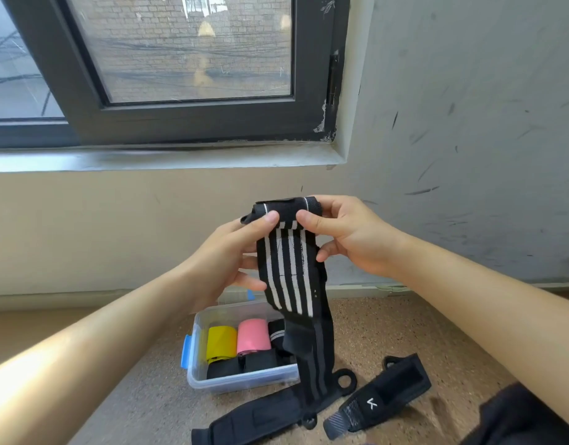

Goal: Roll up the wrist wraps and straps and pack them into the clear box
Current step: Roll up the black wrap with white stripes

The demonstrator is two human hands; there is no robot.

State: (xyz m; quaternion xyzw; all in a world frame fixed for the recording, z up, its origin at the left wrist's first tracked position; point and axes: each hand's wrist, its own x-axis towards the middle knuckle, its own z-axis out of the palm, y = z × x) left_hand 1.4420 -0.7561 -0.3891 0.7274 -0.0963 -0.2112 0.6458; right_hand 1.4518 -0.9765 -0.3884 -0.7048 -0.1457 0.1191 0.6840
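Note:
I hold a black wrist wrap with white stripes [288,268] up in front of me. My left hand [235,252] and my right hand [347,236] both pinch its top end, which is folded over into the start of a roll. The rest of the wrap hangs down to the floor. Below it stands the clear box [244,380], holding a yellow roll [222,343], a pink roll [253,335] and black rolls [241,364]. Two black straps lie on the floor: one [260,422] in front of the box, one with a white mark [379,396] to the right.
The box's lid with blue clips [241,295] lies behind the box by the wall. A window sill [148,159] and a scuffed grey wall [469,155] rise behind. Dark cloth [527,419] fills the bottom right corner. The floor is speckled brown.

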